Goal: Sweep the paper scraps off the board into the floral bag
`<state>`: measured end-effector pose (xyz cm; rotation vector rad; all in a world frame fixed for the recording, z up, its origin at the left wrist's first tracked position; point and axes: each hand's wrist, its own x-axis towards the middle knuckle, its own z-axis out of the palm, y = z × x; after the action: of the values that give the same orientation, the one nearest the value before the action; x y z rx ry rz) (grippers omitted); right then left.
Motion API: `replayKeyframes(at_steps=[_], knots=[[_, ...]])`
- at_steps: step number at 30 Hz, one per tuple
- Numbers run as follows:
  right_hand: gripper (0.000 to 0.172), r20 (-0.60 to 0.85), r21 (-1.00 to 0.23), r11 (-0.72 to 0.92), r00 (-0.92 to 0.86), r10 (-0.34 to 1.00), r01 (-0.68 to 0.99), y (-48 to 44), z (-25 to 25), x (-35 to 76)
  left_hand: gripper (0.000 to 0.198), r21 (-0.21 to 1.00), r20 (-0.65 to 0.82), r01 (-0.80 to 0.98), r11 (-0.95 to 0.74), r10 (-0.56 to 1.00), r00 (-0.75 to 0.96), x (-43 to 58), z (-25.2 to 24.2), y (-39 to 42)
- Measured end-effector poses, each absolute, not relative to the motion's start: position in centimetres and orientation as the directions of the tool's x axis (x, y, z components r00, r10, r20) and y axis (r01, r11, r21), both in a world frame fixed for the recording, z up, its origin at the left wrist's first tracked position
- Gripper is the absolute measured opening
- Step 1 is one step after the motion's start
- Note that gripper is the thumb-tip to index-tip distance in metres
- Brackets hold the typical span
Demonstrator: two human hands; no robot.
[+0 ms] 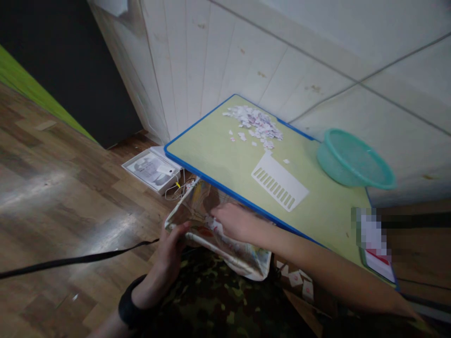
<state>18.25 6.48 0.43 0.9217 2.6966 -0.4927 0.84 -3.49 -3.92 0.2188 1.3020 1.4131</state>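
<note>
"Head view, item one: what is the left hand [168,251] doing?"

"Grasping. Its thumb is hooking over the rim of a bag [243,263], at the rim's left corner."

"And the right hand [234,223]?"

"Reaching into the bag's mouth, right of the left grip. The fingers are curling, but their tips are hiding among white bits [216,227] with red marks, so I cannot tell whether they are pinching any."

"Location of the bag?"

"It is resting between the two hands, over camouflage cloth [202,291], just beside the blue near edge of the table [211,143]."

"Progress?"

"By my judgement, partway. A pile [257,123] of loose bits is lying on the table, well beyond the right hand, with a few strays near it. Bits are showing inside the bag too, so some are apparently remaining there; the count is escaping me."

"Orientation?"

"The mouth is facing up and open. The long axis is running from the left grip away to the lower right, roughly alongside the table edge."

"Remaining stock?"

"A slotted plate [283,177] is lying beyond the right wrist, and a green basin [355,162] is sitting farther right. A white box [150,171] is standing on the floor, beyond the left hand."
</note>
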Motion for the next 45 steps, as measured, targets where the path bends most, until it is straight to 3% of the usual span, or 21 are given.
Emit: replayKeyframes(at_steps=[5,9,11,13,16,18,20,23,25,27,29,32,37,42,45], knots=[[0.019,-0.33,-0.321,0.625,-0.702,0.631,0.712,6.4,2.6,17.8,0.037,0.77,-0.524,-0.572,0.283,0.792,-0.314,0.8,-3.8,-3.2],[0.013,-0.413,-0.639,0.265,-0.613,0.674,0.722,6.1,2.4,17.9,0.035,0.77,-0.536,-0.564,0.297,0.78,-0.321,0.8,-3.6,-3.3],[0.014,-0.468,-0.706,0.111,-0.578,0.668,0.7,5.9,2.1,18.4,0.033,0.774,-0.537,-0.564,0.289,0.771,-0.341,0.8,-3.6,-3.3],[0.02,-0.414,-0.692,0.181,-0.59,0.693,0.698,5.5,2.1,18.9,0.032,0.775,-0.535,-0.566,0.28,0.768,-0.353,0.9,-3.5,-3.4],[0.027,-0.225,-0.548,0.491,-0.685,0.693,0.677,4.4,3.3,19.7,0.037,0.766,-0.543,-0.575,0.287,0.768,-0.34,0.9,-3.5,-3.3],[0.027,-0.175,-0.417,0.604,-0.712,0.68,0.679,3.4,4.6,20.4,0.044,0.754,-0.56,-0.584,0.301,0.759,-0.332,0.9,-3.5,-3.3],[0.025,-0.093,-0.299,0.654,-0.704,0.705,0.695,2.6,6.0,21.4,0.047,0.741,-0.581,-0.595,0.311,0.741,-0.336,0.7,-3.7,-3.2],[0.025,0.239,-0.162,0.686,-0.646,0.725,0.709,2.4,7.4,24.3,0.041,0.719,-0.62,-0.611,0.331,0.703,-0.348,0.2,-4.1,-3.1],[0.04,0.357,-0.06,0.599,-0.543,0.76,0.798,3.2,7.7,26.9,0.037,0.711,-0.636,-0.613,0.344,0.686,-0.353,-0.1,-4.4,-2.9],[0.069,0.309,0.003,0.434,-0.413,0.856,0.901,4.2,7.2,29.6,0.035,0.698,-0.652,-0.617,0.363,0.678,-0.339,-0.3,-4.5,-2.8],[0.08,0.175,0.014,0.354,-0.351,0.92,0.935,4.6,6.4,31.7,0.035,0.693,-0.659,-0.618,0.371,0.674,-0.335,-0.3,-4.6,-2.6],[0.069,0.078,0.039,0.405,-0.407,0.91,0.913,3.5,5.4,33.2,0.038,0.7,-0.648,-0.616,0.36,0.683,-0.338,-0.3,-4.7,-2.6],[0.072,0.086,0.132,0.527,-0.539,0.838,0.839,0.9,5.6,33.1,0.039,0.683,-0.666,-0.634,0.363,0.667,-0.335,-0.5,-5.1,-2.5],[0.044,0.207,0.319,0.6,-0.672,0.711,0.733,0.9,5.8,33.0,0.032,0.708,-0.647,-0.612,0.352,0.671,-0.362,-0.6,-5.4,-2.6],[0.038,0.264,0.405,0.628,-0.743,0.615,0.664,1.2,6.5,33.5,0.028,0.693,-0.66,-0.601,0.397,0.686,-0.307,-0.5,-5.3,-2.7]])
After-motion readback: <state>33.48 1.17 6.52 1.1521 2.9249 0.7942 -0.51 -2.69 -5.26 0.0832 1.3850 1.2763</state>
